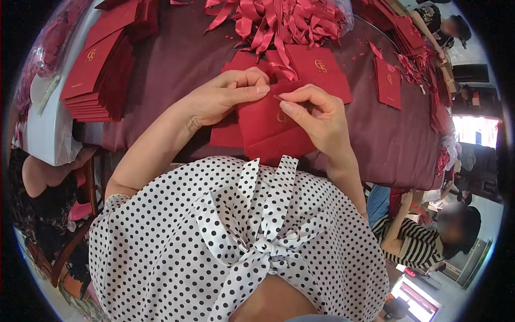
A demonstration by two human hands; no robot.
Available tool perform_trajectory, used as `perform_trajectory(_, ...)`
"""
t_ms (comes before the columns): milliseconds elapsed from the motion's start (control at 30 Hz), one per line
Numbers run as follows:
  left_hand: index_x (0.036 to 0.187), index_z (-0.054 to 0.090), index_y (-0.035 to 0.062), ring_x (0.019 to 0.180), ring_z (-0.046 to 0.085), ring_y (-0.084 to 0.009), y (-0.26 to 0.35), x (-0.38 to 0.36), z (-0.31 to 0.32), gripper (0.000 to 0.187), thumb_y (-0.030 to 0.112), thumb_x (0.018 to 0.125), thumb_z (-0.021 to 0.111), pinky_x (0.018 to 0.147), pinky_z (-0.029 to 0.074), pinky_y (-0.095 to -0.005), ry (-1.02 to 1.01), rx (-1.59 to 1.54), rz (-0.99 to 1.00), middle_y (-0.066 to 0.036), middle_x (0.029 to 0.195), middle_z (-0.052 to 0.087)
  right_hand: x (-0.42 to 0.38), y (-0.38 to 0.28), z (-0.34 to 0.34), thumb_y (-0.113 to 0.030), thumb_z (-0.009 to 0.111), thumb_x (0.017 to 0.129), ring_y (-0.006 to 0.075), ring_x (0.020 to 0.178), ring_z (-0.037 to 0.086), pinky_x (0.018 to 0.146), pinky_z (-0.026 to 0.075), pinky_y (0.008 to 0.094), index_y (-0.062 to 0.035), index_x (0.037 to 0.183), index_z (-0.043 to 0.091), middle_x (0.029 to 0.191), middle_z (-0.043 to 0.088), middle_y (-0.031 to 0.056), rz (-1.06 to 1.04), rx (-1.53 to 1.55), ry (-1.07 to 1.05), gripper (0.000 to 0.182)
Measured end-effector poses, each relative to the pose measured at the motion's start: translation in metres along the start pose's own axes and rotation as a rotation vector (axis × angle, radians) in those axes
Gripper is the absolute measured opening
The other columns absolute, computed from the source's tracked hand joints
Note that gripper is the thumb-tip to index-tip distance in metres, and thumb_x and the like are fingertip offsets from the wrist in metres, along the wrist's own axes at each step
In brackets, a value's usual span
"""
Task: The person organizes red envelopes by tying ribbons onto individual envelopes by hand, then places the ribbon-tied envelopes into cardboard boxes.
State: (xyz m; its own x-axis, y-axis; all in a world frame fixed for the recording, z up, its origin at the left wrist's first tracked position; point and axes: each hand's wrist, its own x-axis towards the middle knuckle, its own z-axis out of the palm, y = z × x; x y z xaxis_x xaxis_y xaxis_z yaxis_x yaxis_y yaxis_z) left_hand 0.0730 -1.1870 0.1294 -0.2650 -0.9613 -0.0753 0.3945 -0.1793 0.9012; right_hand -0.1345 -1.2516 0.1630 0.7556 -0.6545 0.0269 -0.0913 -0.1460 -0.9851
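A red paper gift bag [268,126] with a gold emblem lies in front of me at the table's near edge. My left hand [228,95] has thumb and forefinger pinched together at the bag's upper left edge. Over the upper right part, my right hand [321,115] pinches the tip of something thin and red, which looks like a ribbon end. A glossy red ribbon [284,68] runs down to the bag's top edge between the hands. Another red bag [321,67] with a gold emblem lies just behind, and more red bags show underneath, partly hidden.
A tangled heap of red ribbons [289,24] lies at the table's far side. Stacked red bags [96,75] stand at the left beside a white box [53,129]. One bag [387,83] lies at the right. Other people sit around, one in a striped top [416,244].
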Motion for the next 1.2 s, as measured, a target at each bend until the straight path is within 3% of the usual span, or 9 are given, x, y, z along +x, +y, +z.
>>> perform_trajectory(67,0.081,0.053,0.005,0.094,0.045,-0.0061,-0.001,-0.001,0.0,0.019,0.021,0.089,0.058,0.084,0.034,-0.0212,0.017,0.016,0.002,0.002,0.103,0.046,0.001,0.001,0.005,-0.003,0.064,0.082,0.0068,0.068,0.058,0.059,0.043,0.0189,0.0004,0.09,0.066,0.082,0.059,0.0039,-0.085,-0.053,0.062,0.009)
perform_trajectory(467,0.083,0.056,0.0045,0.087,0.042,-0.0057,-0.008,0.001,0.0,0.022,0.025,0.089,0.06,0.082,0.033,-0.0208,0.042,0.08,0.072,0.002,0.094,0.047,0.003,0.0,0.009,-0.006,0.067,0.078,0.0124,0.07,0.058,0.064,0.045,0.0254,-0.0011,0.086,0.067,0.077,0.062,0.0055,-0.194,-0.207,0.082,0.009)
perform_trajectory(600,0.082,0.052,0.003,0.09,0.039,-0.0118,-0.013,0.004,0.005,0.025,0.026,0.093,0.053,0.085,0.031,-0.0261,0.167,0.525,0.383,-0.002,0.097,0.045,0.004,-0.002,0.014,-0.008,0.069,0.075,0.0166,0.074,0.059,0.067,0.045,0.0285,-0.0022,0.084,0.067,0.076,0.064,0.0072,-0.211,-0.277,0.144,0.01)
perform_trajectory(633,0.082,0.05,0.0025,0.092,0.039,-0.0144,-0.013,0.004,0.006,0.025,0.025,0.094,0.05,0.087,0.03,-0.0282,0.225,0.63,0.467,-0.003,0.097,0.044,0.004,-0.002,0.015,-0.006,0.068,0.077,0.0119,0.076,0.058,0.068,0.044,0.0242,-0.0014,0.086,0.067,0.08,0.063,0.0054,-0.202,-0.315,0.137,0.01)
perform_trajectory(800,0.083,0.049,0.0019,0.093,0.038,-0.0194,-0.015,0.005,0.005,0.022,0.019,0.096,0.044,0.088,0.029,-0.0316,0.215,0.67,0.554,-0.006,0.096,0.043,0.004,-0.012,0.02,-0.004,0.068,0.078,0.0102,0.076,0.058,0.068,0.044,0.0218,-0.0019,0.087,0.066,0.083,0.063,0.0049,-0.161,-0.441,0.155,0.01)
perform_trajectory(867,0.084,0.049,0.0013,0.092,0.038,-0.0207,-0.012,0.003,0.004,0.021,0.018,0.096,0.043,0.087,0.029,-0.0318,0.206,0.736,0.595,-0.007,0.095,0.043,0.005,-0.015,0.024,-0.011,0.066,0.074,0.0248,0.073,0.058,0.063,0.046,0.0358,-0.0062,0.078,0.063,0.073,0.06,0.0072,-0.299,-0.629,0.211,0.007)
perform_trajectory(967,0.085,0.05,-0.001,0.089,0.04,-0.0268,-0.012,0.007,0.011,0.013,0.01,0.091,0.047,0.082,0.032,-0.0333,0.281,0.944,0.665,-0.013,0.091,0.043,0.003,-0.017,0.029,-0.012,0.06,0.071,0.0226,0.073,0.053,0.061,0.041,0.0359,-0.0093,0.074,0.057,0.073,0.053,0.0049,-0.563,-1.05,0.229,0.006)
perform_trajectory(1033,0.085,0.05,-0.0012,0.088,0.041,-0.0272,-0.01,0.006,0.016,0.007,0.005,0.089,0.049,0.081,0.033,-0.0334,0.338,1.068,0.71,-0.012,0.091,0.044,0.001,-0.026,0.032,-0.014,0.057,0.071,0.0222,0.075,0.053,0.064,0.041,0.0358,-0.0083,0.074,0.056,0.074,0.053,0.0049,-0.551,-1.213,0.159,0.007)
perform_trajectory(1200,0.086,0.05,-0.0005,0.084,0.039,-0.0252,-0.011,0.005,0.018,0.004,0.002,0.089,0.049,0.079,0.033,-0.0328,0.346,1.014,0.716,-0.012,0.089,0.044,0.004,-0.029,0.029,-0.01,0.054,0.07,0.0218,0.075,0.051,0.065,0.043,0.0326,-0.0061,0.074,0.052,0.074,0.05,0.0058,-0.632,-1.186,0.155,0.006)
